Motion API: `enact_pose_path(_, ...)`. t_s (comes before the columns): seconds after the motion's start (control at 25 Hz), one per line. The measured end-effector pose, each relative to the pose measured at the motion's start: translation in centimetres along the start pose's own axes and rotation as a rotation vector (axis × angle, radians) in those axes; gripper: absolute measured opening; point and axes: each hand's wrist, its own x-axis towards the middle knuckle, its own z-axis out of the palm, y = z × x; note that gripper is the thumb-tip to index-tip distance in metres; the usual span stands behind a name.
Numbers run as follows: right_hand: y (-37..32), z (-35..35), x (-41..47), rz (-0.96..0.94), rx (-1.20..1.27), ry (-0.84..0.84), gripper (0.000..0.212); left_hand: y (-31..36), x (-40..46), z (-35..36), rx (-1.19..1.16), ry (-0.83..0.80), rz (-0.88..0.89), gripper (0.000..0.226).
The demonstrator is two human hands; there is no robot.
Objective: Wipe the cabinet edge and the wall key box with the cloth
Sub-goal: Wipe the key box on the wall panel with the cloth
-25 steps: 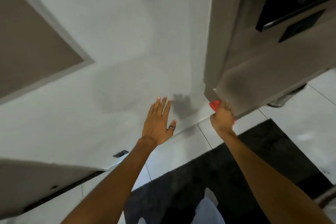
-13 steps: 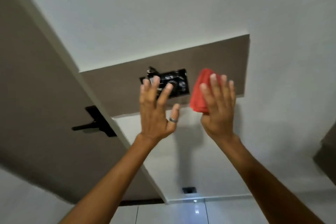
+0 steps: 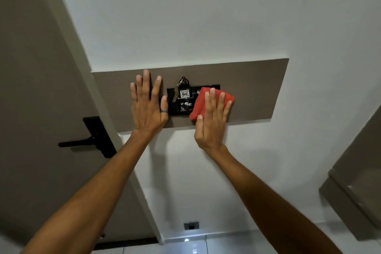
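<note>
A black key box point(image 3: 182, 102) is mounted on a taupe wall panel point(image 3: 253, 88), with keys and a tag marked 406 hanging at its top. My right hand point(image 3: 211, 118) presses a folded red cloth point(image 3: 201, 102) flat against the box's right part, covering it. My left hand point(image 3: 147, 103) lies flat on the panel just left of the box, fingers spread, a ring on the thumb, holding nothing. The cabinet point(image 3: 354, 181) shows at the right edge, apart from both hands.
A taupe door point(image 3: 37, 88) with a black lever handle point(image 3: 90, 140) stands at the left. White wall surrounds the panel. A small dark wall socket point(image 3: 191, 226) sits low near the glossy tiled floor point(image 3: 195, 247).
I have turned from the cabinet's lower edge to the wall panel. Both hands rose; the right hand now presses the cloth on the key box and the left rests flat beside it.
</note>
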Motion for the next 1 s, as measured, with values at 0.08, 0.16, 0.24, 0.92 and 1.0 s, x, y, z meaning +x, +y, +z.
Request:
enact_pose_path(0.08,1.1,0.3,1.5,-0.147,-0.061,0.044,0.071,-0.1,-0.1,1.2,0.083,0.056,0.039,0.062)
enact_pose_path(0.16,3.4,0.7,3.4,-0.313,-0.133,0.068,0.065,-0.8,-0.3,2.3,0.089,0.087,0.059,0.064)
enact_pose_path(0.24,4.8,1.1,4.1,-0.410,-0.186,0.113,0.062,-1.0,-0.6,2.9,0.125,0.124,0.086,0.064)
enact_pose_path(0.92,6.7,1.2,1.1,-0.546,-0.257,0.158,0.058,-0.6,-1.0,2.6,0.112,0.162,0.084,0.064)
enact_pose_path(1.0,5.6,1.5,3.4,-0.567,-0.255,0.192,0.060,-0.6,-0.6,2.6,0.140,0.173,0.087,0.064)
